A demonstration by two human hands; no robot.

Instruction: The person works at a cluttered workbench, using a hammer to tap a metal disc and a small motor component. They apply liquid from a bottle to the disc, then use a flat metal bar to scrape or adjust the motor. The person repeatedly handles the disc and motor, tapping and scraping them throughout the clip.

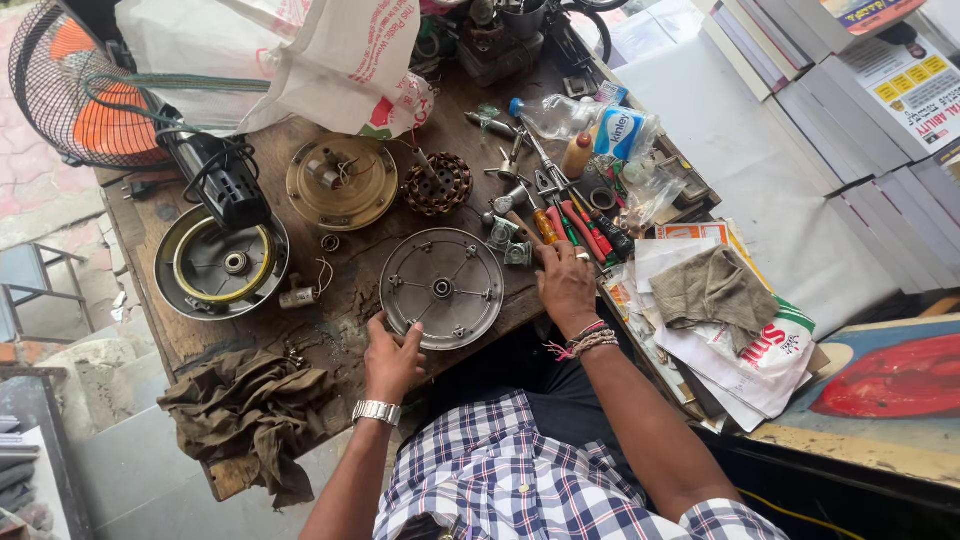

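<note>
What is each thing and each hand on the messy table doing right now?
left hand: fingers resting on the disc's near edge
right hand: reaching among the screwdrivers, grip unclear
round metal disc: lying flat
screwdrivers: lying in a heap
plastic bottle: on its side, capped
brown rag: crumpled at the table edge

Both arms come in from bottom center of frame, forearms bare, checked sleeves pushed to the elbows. Left hand (393, 360) sits lower center, palm down, fingers bent and spread a little, silver watch on the wrist. Right hand (566, 285) is just right of center, reaching up-frame, palm down, fingers curled forward, ring on one finger, thread bands and beads on the wrist. Hands are well apart.
</note>
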